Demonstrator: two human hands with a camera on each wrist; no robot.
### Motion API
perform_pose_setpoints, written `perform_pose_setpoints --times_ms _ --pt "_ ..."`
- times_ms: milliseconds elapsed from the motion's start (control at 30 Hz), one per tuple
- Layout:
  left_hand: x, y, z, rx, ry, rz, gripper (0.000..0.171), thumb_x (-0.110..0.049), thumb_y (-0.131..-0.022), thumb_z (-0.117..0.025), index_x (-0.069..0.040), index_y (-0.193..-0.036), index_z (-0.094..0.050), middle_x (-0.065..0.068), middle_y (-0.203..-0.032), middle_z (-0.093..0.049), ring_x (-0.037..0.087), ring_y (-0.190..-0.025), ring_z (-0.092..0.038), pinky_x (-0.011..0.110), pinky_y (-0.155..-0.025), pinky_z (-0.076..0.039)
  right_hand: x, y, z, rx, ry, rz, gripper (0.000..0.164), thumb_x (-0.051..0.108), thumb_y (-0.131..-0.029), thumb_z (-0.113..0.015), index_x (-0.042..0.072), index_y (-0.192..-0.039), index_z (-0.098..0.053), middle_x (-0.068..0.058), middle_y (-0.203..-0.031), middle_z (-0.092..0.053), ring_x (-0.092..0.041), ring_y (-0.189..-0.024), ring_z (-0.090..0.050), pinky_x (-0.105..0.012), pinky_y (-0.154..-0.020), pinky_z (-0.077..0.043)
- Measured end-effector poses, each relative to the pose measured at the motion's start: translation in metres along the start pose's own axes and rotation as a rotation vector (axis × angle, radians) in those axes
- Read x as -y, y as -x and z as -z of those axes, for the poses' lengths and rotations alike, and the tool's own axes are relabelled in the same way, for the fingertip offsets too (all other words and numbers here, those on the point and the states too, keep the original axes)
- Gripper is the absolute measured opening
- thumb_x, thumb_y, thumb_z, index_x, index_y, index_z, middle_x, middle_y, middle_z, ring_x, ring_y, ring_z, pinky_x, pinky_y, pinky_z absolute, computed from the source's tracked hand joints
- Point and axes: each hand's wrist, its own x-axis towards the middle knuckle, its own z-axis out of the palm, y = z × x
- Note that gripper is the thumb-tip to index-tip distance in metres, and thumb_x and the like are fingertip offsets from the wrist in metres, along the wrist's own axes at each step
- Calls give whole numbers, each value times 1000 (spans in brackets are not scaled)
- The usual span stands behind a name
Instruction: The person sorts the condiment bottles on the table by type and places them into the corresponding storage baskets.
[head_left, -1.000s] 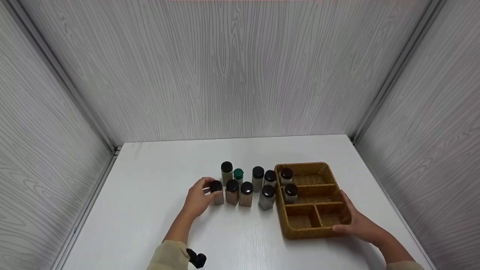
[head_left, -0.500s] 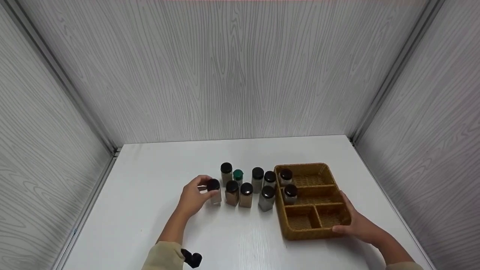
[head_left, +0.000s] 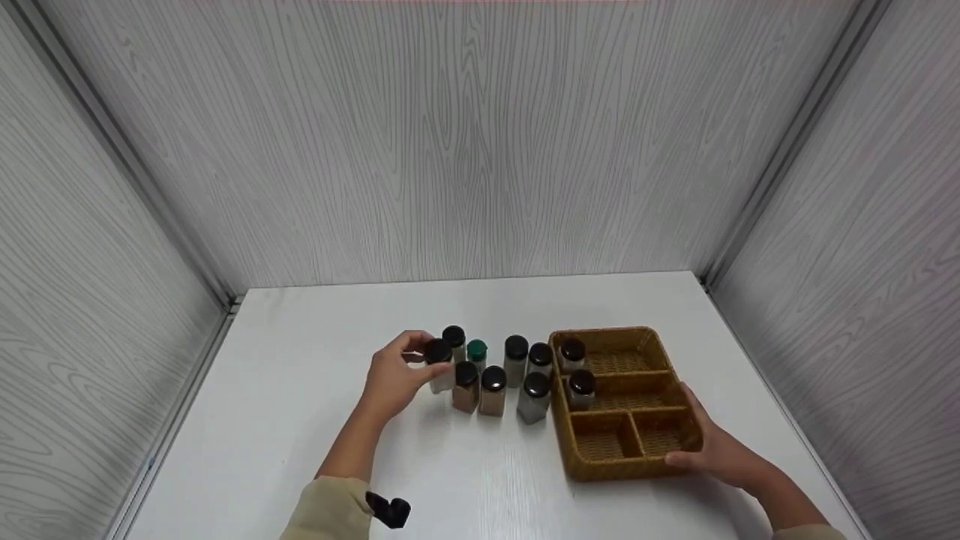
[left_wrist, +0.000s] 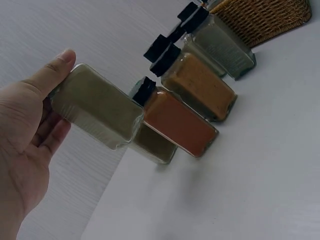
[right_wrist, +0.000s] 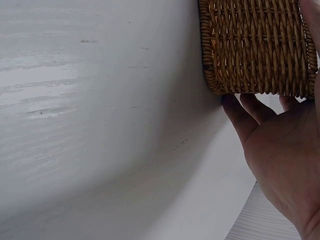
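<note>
Fingers and thumb of the left hand are curled about a square-sided jar, parted only by the jar's width, with the thumb on one side and fingertips on the other. Half a second ago that jar was lower and further left; now it has come up and inward, close by the black-capped jar at the back. I take it to be carried rather than standing, so this piece of the work looks under way, with the jar outside the basket for now. Its base seems clear of the table, though from where I stand the height is hard to judge. Just right of it, two brown-filled jars stand upright beside each other, a green-capped jar behind them, then three more black-capped ones up to the wicker basket. These have hardly shifted. Inside the basket, one jar stands in the back compartment and another in the middle one. Farthest right, the right hand grips the near corner as before, thumb over the rim, fingers along the outer wall.
</note>
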Motion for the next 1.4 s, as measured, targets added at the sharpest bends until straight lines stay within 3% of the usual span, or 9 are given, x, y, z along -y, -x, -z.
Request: perform_pose_setpoints --times_ms 367,600,733,900,1133,1400 --pt "-25 -2 0 -26 -12 -53 52 -35 -86 -95 -20 -129 -70 1 -124 -75 21 -118 -69 45 -107 -58 3 -1 0 14 12 -18 131 33 -99 -82 28 -170 28 -34 -176 19 -70 -158 3 -89 -119 -19" --pt "-41 -3 -10 -11 15 -114 50 -34 -87 -94 -18 -128 -70 3 -125 -75 23 -121 -70 48 -111 -58 1 -1 0 -1 13 -7 131 32 -98 -83 28 -171 26 -33 -177 18 -68 -159 5 -88 -121 -16" --pt "-48 -4 -16 7 16 -110 49 -34 -87 -94 -19 -128 -70 2 -125 -74 24 -120 -70 45 -106 -60 1 -2 0 -3 10 -1 132 30 -97 -84 27 -171 25 -34 -177 17 -69 -158 4 -89 -120 -17" --pt "-53 -5 -24 36 28 -95 50 -33 -86 -95 -21 -127 -71 1 -124 -74 25 -118 -73 44 -102 -63 1 -2 0 0 3 -16 133 34 -96 -85 28 -171 24 -32 -178 17 -68 -159 4 -88 -120 -17" --pt "-57 -8 -33 49 21 -129 53 -35 -85 -94 -17 -130 -71 2 -123 -75 20 -117 -72 44 -107 -61 0 -2 -1 10 -5 -17 131 33 -97 -83 28 -171 25 -30 -178 20 -67 -159 7 -89 -120 -13" --pt "-62 -9 -40 74 33 -117 52 -34 -86 -94 -20 -131 -71 4 -127 -76 27 -121 -72 47 -108 -60 -2 -2 1 19 -30 -12 129 30 -99 -82 36 -170 25 -27 -179 21 -67 -160 10 -91 -119 -13"
